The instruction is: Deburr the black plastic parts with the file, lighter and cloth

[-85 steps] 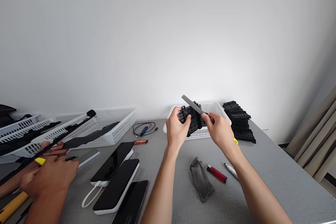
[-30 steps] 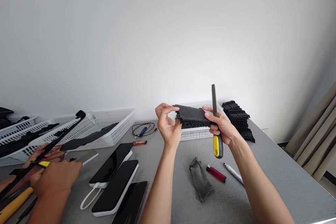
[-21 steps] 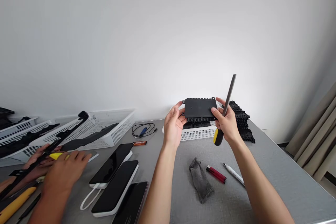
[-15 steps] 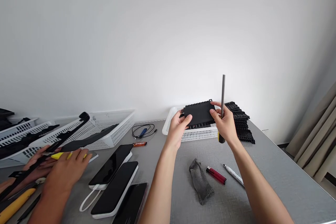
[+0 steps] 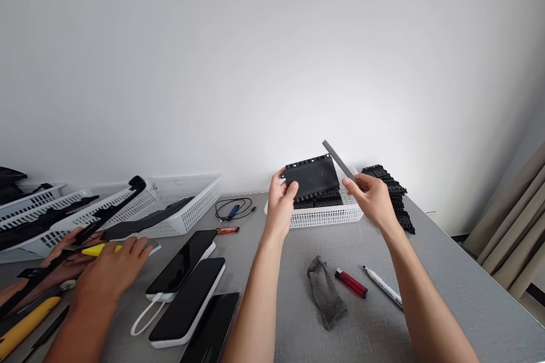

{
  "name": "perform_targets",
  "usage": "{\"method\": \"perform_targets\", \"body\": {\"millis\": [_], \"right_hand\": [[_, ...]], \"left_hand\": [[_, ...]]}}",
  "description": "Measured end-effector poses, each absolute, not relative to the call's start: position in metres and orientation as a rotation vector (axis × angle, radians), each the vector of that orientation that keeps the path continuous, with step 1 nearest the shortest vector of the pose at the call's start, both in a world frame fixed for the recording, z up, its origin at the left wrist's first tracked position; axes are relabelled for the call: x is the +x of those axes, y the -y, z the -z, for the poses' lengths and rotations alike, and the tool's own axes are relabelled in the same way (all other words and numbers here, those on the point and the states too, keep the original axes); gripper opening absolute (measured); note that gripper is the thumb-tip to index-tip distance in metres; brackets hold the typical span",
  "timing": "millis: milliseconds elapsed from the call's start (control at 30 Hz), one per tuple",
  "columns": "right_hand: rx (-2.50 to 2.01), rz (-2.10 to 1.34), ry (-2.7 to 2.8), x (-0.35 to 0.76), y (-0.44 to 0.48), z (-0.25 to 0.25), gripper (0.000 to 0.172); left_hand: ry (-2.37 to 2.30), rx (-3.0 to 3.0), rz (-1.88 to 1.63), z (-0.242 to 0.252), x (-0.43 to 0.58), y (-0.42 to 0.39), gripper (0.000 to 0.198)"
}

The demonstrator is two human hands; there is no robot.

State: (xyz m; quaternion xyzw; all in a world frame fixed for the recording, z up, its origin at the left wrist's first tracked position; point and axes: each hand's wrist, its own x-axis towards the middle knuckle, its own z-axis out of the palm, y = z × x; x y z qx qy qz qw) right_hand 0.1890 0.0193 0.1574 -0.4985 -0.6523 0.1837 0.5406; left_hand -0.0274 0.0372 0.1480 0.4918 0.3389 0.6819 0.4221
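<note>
My left hand point(image 5: 280, 204) grips a flat black plastic plate point(image 5: 313, 177) by its left edge and holds it up over the white basket point(image 5: 327, 215). More black parts lie in that basket under the plate. My right hand point(image 5: 372, 199) is closed round a flat grey metal file point(image 5: 338, 160), whose blade points up and to the left, its tip close to the plate's upper right corner. The file's handle is hidden in my palm.
A stack of black parts point(image 5: 389, 193) sits right of the basket. A grey cloth point(image 5: 327, 295), a red lighter point(image 5: 351, 283) and a white marker point(image 5: 383, 286) lie on the grey table point(image 5: 447, 295). Phones point(image 5: 187, 289), white trays point(image 5: 170, 210), a cable point(image 5: 233, 210) and another person's hands point(image 5: 106, 272) are at left.
The file was working the part, then swung upright with its yellow handle showing; now it tilts left again. Both hands turned the plate flat; now only my left hand holds it over the basket.
</note>
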Motion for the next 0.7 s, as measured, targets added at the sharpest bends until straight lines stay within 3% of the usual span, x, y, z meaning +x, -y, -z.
{"method": "perform_targets", "body": {"millis": [233, 700], "right_hand": [[-1.322, -0.415, 1.668, 0.174, -0.019, -0.151, 0.064], [-1.449, -0.332, 1.637, 0.169, -0.022, -0.149, 0.068]], "left_hand": [[-0.758, 1.234, -1.757, -0.15, -0.026, -0.036, 0.059], [-0.734, 1.286, -1.651, -0.158, -0.025, -0.026, 0.072]]}}
